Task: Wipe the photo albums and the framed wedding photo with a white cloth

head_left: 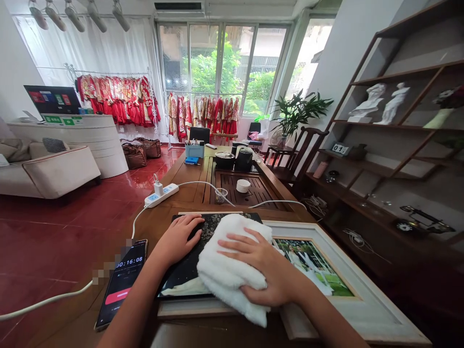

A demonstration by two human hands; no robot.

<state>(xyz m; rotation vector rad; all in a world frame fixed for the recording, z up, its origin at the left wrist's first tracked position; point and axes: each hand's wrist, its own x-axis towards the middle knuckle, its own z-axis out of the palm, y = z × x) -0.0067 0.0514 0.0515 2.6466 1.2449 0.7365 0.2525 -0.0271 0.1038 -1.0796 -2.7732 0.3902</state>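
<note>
A dark, glossy picture panel (181,278) lies on the wooden table, overlapping a pale frame beneath it. My left hand (183,237) rests flat on the panel's left side, fingers stretched toward its far edge and holding nothing. A folded white towel (221,261) covers much of the panel's right part. Over the towel is my right hand (255,261), pressing it down with the fingers spread across the top and the thumb tucked at its near side. To the right sits a white framed photo (315,266) of people outdoors, partly hidden by my right forearm.
A phone (125,278) showing a timer lies left of my left forearm. Beyond it are a power strip (161,195) and its white cable. Farther along the table stand a tea tray (264,193), a white cup (243,185) and black pots (243,158). Shelves (398,75) line the right.
</note>
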